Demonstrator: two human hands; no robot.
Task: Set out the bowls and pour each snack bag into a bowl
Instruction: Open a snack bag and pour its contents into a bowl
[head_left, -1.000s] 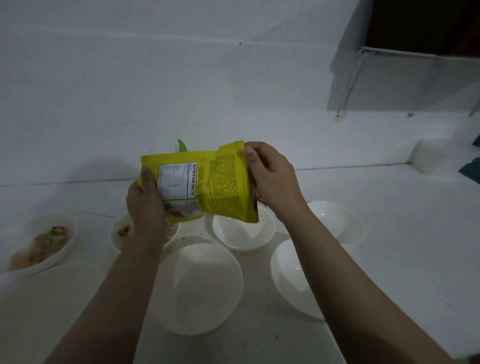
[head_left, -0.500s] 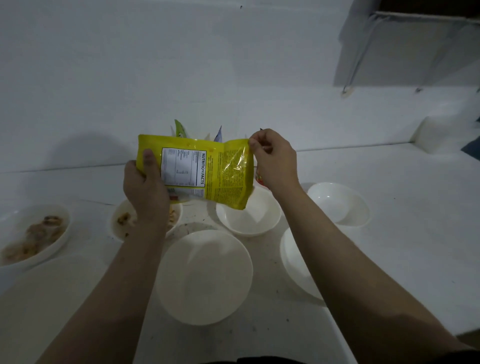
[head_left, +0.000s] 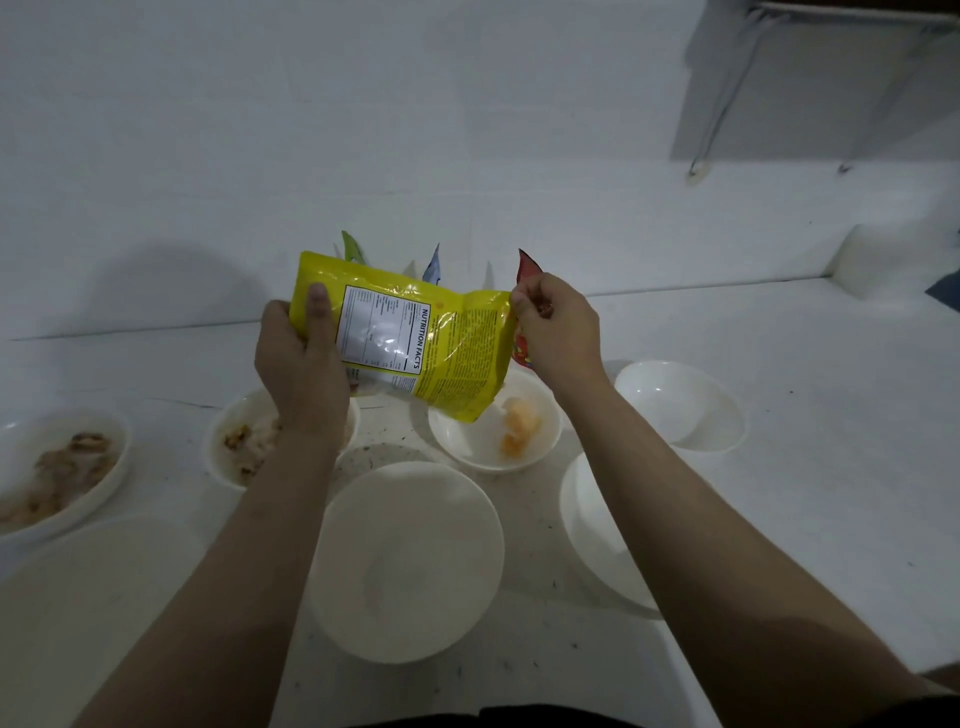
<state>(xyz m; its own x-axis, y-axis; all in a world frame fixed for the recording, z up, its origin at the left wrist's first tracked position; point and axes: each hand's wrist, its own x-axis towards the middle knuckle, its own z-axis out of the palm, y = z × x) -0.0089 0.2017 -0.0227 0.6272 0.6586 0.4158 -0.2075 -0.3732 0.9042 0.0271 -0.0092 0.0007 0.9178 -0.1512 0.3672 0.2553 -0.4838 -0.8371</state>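
A yellow snack bag (head_left: 457, 353) with a nutrition label is held tilted over a white bowl (head_left: 467, 447). My left hand (head_left: 301, 364) grips its upper left end. My right hand (head_left: 556, 332) pinches its upper right corner. Orange-yellow snack pieces (head_left: 517, 428) lie in that bowl under the bag's lower corner. Two bowls at the left, one (head_left: 221, 447) behind my left wrist and one (head_left: 111, 467) at the far left, hold brownish snacks. A large white bowl (head_left: 410, 561) sits in front with nothing in it.
Two more white bowls stand at the right, one (head_left: 680, 410) farther back and one (head_left: 587, 519) partly behind my right forearm. Tips of a green bag (head_left: 352, 247), a blue bag (head_left: 431, 267) and a red bag (head_left: 527, 267) show behind the yellow one, against the white wall.
The bag has tipped further over the middle bowl and snack pieces have dropped into it. My right hand has shifted to the bag's corner.
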